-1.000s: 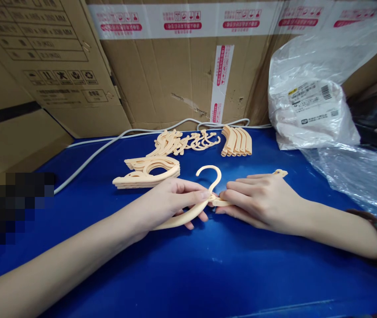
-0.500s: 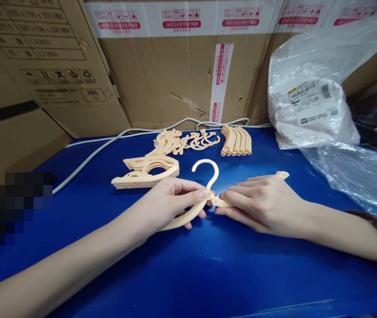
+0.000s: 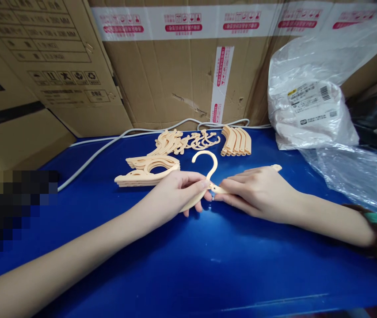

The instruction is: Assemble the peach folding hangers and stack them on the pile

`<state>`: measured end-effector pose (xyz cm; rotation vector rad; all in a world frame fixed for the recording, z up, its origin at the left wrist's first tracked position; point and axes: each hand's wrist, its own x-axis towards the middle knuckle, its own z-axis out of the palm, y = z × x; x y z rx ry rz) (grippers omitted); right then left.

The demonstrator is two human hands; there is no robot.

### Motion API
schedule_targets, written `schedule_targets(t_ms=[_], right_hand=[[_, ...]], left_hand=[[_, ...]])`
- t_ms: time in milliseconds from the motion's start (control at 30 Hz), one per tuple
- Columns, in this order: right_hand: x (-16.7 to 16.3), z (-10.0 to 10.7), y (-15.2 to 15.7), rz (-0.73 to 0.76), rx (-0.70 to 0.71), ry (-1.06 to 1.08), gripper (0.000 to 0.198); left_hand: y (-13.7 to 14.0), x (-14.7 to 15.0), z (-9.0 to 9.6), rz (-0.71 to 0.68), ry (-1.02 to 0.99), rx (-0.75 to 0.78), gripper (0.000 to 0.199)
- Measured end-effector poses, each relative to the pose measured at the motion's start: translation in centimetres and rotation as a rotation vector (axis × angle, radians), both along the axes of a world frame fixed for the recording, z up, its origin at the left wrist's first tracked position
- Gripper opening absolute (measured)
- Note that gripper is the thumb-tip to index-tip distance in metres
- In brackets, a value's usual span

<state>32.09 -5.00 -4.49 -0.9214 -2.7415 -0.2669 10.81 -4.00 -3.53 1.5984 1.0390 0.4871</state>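
On a blue tabletop, from left: a neat stack of cream hangers, apparently finished and folded. Beyond it, a heap of loose hooks and small pieces looks unassembled. The person's left hand has a closed grip, pinching a part-built hanger at its hook's base, centred between both hands. Behind, a row of separate curved arms seems unused. The right hand, grip also closed, holds a second arm at the joint; whether it is fastened cannot be told.
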Motion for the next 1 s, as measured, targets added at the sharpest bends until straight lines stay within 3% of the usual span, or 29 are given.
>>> schedule_targets(t_ms=[200,367,500,767,1000], right_hand=[[-0.7,1.5,0.6,-0.215,-0.047,-0.075,0.039],[-1.2,2.9,0.8,-0.298,-0.033,-0.123,0.036],[-0.7,2.7,1.3,-0.367,-0.057,-0.058,0.041],[1.2,2.0,1.4,-0.149,-0.122,0.069,0.028],[1.4,1.9,1.5,-0.104,-0.132,0.176,0.019]], left_hand=[[0.3,0.6,0.0,0.023,0.103,0.276,0.033],[0.5,1.7,0.5,0.15,0.001,0.19,0.028],[1.0,2.8,1.0,0.237,-0.044,0.145,0.027],[0.5,2.6,1.1,0.245,-0.063,0.048,0.021],[0.4,1.8,1.3,0.168,-0.212,-0.146,0.019]])
